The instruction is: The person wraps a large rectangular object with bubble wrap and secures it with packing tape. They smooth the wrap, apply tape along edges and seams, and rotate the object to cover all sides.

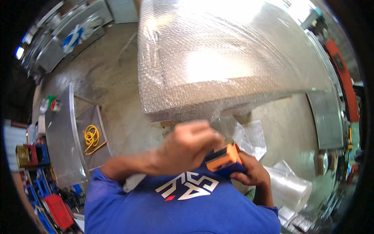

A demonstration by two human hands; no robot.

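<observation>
My right hand (253,169) is wrapped round an orange and blue boxy tool (225,159) in front of my chest; it looks like a tape dispenser, though its exact kind is not plain. Close to its left end is my left hand (191,142), blurred by motion, with the fingers curled in. Whatever those fingers may pinch is too smeared to make out. Beyond both hands stands a large flat-topped piece covered in bubble wrap (222,87), its near edge just past my left hand.
A loose sheet of clear wrap (253,138) lies below the wrapped piece's near edge. At right is a roll of bubble wrap (288,187). To the left, a yellow hose (92,136) rests on a grey metal frame (103,121). A red bin (58,210) sits at lower left.
</observation>
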